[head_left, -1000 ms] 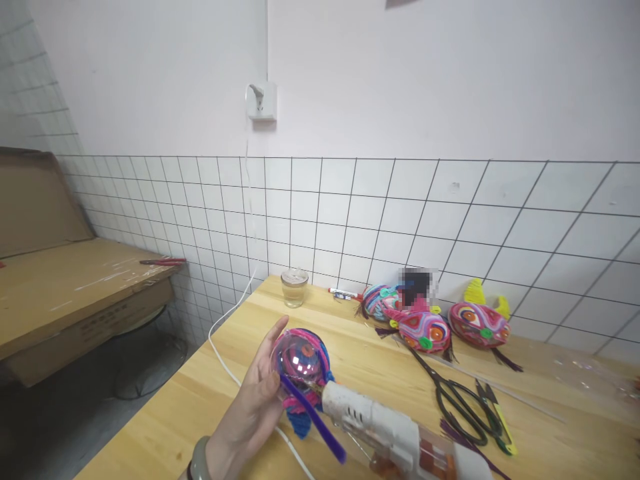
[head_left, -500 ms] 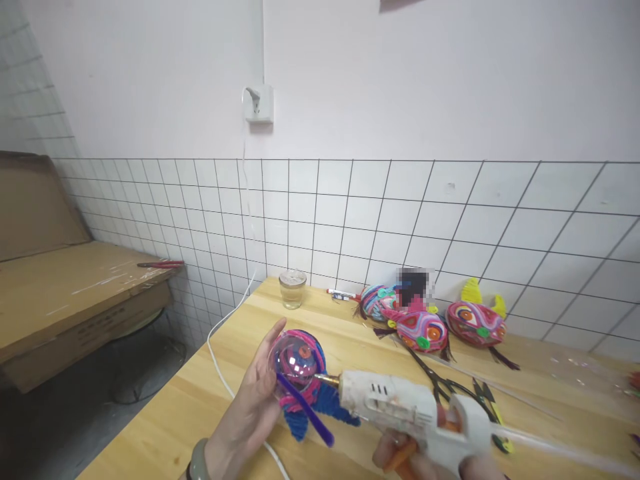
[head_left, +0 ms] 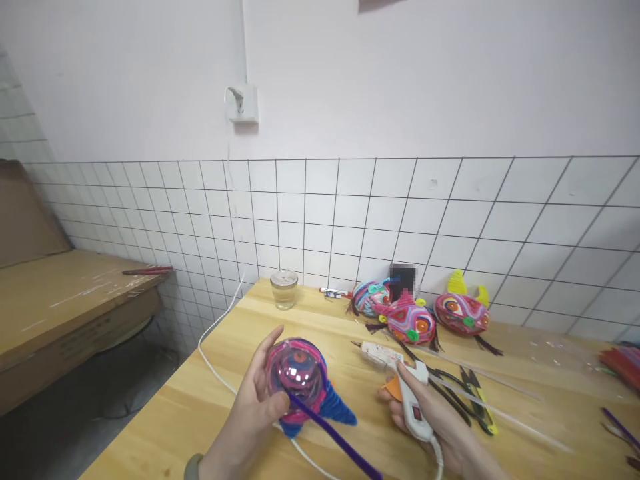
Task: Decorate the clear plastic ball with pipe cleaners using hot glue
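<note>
My left hand (head_left: 263,390) is closed round a clear plastic ball (head_left: 299,367) wrapped in pink and blue pipe cleaners, with a blue pointed fin (head_left: 340,405) sticking out on its right. The thumb presses a purple pipe cleaner (head_left: 335,433) against the ball, and its free end slants down to the right. In my right hand (head_left: 430,407) is a white hot glue gun (head_left: 413,393) with an orange trigger. Its nozzle points left, apart from the ball. A glue stick (head_left: 515,420) extends from the gun's back.
Several finished pipe-cleaner fish (head_left: 410,320) lie along the wall beside a marker (head_left: 335,292). A jar of liquid (head_left: 284,291) stands at the back corner. Scissors (head_left: 477,400) lie right of the gun. The white cord (head_left: 220,377) crosses the left table edge. A cardboard-covered table (head_left: 90,287) stands at left.
The glue gun has moved away from the ball, down towards the table and farther from the camera. The purple pipe cleaner now reaches farther down right, under my left thumb.
</note>
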{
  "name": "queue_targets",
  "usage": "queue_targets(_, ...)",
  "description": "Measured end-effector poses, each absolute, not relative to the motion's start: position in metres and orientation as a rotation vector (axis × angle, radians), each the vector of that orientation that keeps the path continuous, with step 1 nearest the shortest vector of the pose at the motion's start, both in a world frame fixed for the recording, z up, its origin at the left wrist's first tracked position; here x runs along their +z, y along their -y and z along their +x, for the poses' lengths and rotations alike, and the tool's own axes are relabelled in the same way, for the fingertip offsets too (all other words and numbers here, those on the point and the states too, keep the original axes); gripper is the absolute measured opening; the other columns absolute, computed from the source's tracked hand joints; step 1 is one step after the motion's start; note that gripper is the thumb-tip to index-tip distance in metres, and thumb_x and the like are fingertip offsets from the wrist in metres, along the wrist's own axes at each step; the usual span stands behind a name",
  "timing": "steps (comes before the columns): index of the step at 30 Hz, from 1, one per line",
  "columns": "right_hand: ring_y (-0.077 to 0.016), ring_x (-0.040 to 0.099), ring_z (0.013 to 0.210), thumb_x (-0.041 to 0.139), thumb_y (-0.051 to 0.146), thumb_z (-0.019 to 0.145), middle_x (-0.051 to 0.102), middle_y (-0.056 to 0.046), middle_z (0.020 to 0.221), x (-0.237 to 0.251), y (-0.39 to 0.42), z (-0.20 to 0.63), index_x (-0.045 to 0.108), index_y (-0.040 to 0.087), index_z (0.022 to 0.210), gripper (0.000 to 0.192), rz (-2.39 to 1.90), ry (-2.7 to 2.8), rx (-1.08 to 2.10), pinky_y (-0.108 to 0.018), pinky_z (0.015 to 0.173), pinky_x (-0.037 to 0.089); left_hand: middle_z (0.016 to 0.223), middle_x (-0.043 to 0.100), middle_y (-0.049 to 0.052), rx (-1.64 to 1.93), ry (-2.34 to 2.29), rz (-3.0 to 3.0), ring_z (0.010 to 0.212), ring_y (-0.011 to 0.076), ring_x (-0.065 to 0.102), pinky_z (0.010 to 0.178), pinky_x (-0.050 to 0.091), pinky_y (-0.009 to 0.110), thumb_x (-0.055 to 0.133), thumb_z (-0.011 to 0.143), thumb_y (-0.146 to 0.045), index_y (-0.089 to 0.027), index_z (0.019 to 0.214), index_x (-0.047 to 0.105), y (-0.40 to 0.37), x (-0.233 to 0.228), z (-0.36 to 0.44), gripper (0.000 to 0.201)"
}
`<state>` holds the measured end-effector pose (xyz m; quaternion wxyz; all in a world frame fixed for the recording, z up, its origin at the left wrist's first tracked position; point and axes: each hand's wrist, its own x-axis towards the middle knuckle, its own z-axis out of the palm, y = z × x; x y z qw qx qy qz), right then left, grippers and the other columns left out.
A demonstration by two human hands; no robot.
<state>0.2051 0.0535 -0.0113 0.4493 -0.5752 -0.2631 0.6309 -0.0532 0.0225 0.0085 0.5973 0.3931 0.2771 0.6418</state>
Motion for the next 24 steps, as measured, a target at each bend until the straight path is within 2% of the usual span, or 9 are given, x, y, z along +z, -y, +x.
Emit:
queue_targets(4, -0.0124, 0.065, 0.049, 0.064, 0.044, 0.082, 0.07, -0.007, 0.063, -0.025, -0.056, 0.207, 0.054, 0.015, 0.075, 0.031, -1.575, 0.786, 1.498, -0.023, 0.054, 0.054, 0.127, 0.058, 0.013, 1.495, -0.667, 1.0, 0.113, 0.0343, 0.057, 0.085, 0.051, 0.035, 0.087, 0.048, -0.038, -0.027, 0.128, 0.05, -0.02, 0.005, -0.05, 0.089)
queue_targets(6, -0.0146, 0.065, 0.049, 0.057, 0.046, 0.086, 0.069, -0.007, 0.06, -0.028, -0.057, 0.211, 0.053, 0.017, 0.071, 0.033, -1.631, 0.905, 1.46, -0.024, 0.052, 0.053, 0.13, 0.056, 0.014, 1.487, -0.674, 1.021, 0.114, 0.0344, 0.056, 0.087, 0.051, 0.036, 0.088, 0.048, -0.036, -0.028, 0.127, 0.051, -0.017, 0.004, -0.048, 0.088)
queue_targets(10, -0.0142, 0.049, 0.032, 0.058, 0.047, 0.082, 0.053, 0.0, 0.036, -0.019, -0.055, 0.229, 0.047, 0.021, 0.047, 0.045, -1.752, 1.241, 1.275, -0.024, 0.038, 0.035, 0.128, 0.057, 0.013, 1.457, -0.7, 1.02, 0.112, 0.0332, 0.057, 0.089, 0.05, 0.037, 0.088, 0.047, -0.036, -0.03, 0.128, 0.051, -0.012, 0.002, -0.043, 0.089)
queue_targets(13, -0.0122, 0.042, 0.035, 0.068, 0.037, 0.075, 0.047, 0.002, 0.035, 0.002, -0.046, 0.235, 0.045, 0.022, 0.038, 0.046, -1.815, 1.441, 1.041, -0.024, 0.042, 0.028, 0.128, 0.058, 0.014, 1.42, -0.716, 1.0, 0.112, 0.0351, 0.057, 0.09, 0.05, 0.04, 0.088, 0.047, -0.036, -0.028, 0.129, 0.05, -0.009, 0.0, -0.039, 0.091)
queue_targets(16, -0.0147, 0.05, 0.051, 0.065, 0.041, 0.076, 0.055, 0.001, 0.05, 0.029, -0.025, 0.217, 0.051, 0.022, 0.049, 0.036, -1.729, 1.609, 0.929, -0.024, 0.052, 0.034, 0.13, 0.057, 0.015, 1.4, -0.723, 1.008, 0.114, 0.0363, 0.056, 0.092, 0.048, 0.042, 0.088, 0.048, -0.035, -0.028, 0.129, 0.049, -0.007, -0.002, -0.036, 0.09)
queue_targets(17, -0.0153, 0.052, 0.056, 0.059, 0.043, 0.081, 0.058, 0.0, 0.056, 0.037, -0.015, 0.207, 0.053, 0.021, 0.055, 0.034, -1.598, 1.745, 0.982, -0.024, 0.056, 0.037, 0.13, 0.056, 0.014, 1.4, -0.731, 1.02, 0.115, 0.0363, 0.056, 0.092, 0.048, 0.042, 0.088, 0.048, -0.034, -0.028, 0.129, 0.05, -0.006, -0.002, -0.034, 0.089)
queue_targets(19, -0.0146, 0.056, 0.062, 0.052, 0.046, 0.084, 0.062, -0.001, 0.065, 0.046, 0.002, 0.187, 0.055, 0.02, 0.066, 0.032, -1.404, 1.799, 1.283, -0.023, 0.058, 0.04, 0.132, 0.055, 0.013, 1.401, -0.751, 1.045, 0.115, 0.0366, 0.055, 0.093, 0.048, 0.043, 0.087, 0.049, -0.033, -0.029, 0.127, 0.051, -0.004, -0.003, -0.033, 0.086)
queue_targets(21, -0.0111, 0.05, 0.054, 0.055, 0.045, 0.083, 0.056, 0.003, 0.059, 0.047, 0.015, 0.171, 0.056, 0.019, 0.073, 0.028, -1.333, 1.765, 1.415, -0.019, 0.05, 0.034, 0.132, 0.055, 0.013, 1.395, -0.769, 1.065, 0.116, 0.0369, 0.054, 0.092, 0.048, 0.043, 0.087, 0.05, -0.032, -0.029, 0.127, 0.052, -0.003, -0.003, -0.031, 0.085)
queue_targets(24, -0.0081, 0.039, 0.047, 0.062, 0.036, 0.076, 0.046, 0.007, 0.051, 0.041, 0.022, 0.162, 0.061, 0.018, 0.075, 0.018, -1.365, 1.799, 1.34, -0.019, 0.044, 0.025, 0.133, 0.054, 0.012, 1.383, -0.801, 1.078, 0.117, 0.0364, 0.054, 0.092, 0.048, 0.042, 0.086, 0.051, -0.032, -0.03, 0.128, 0.05, -0.001, -0.004, -0.03, 0.085)
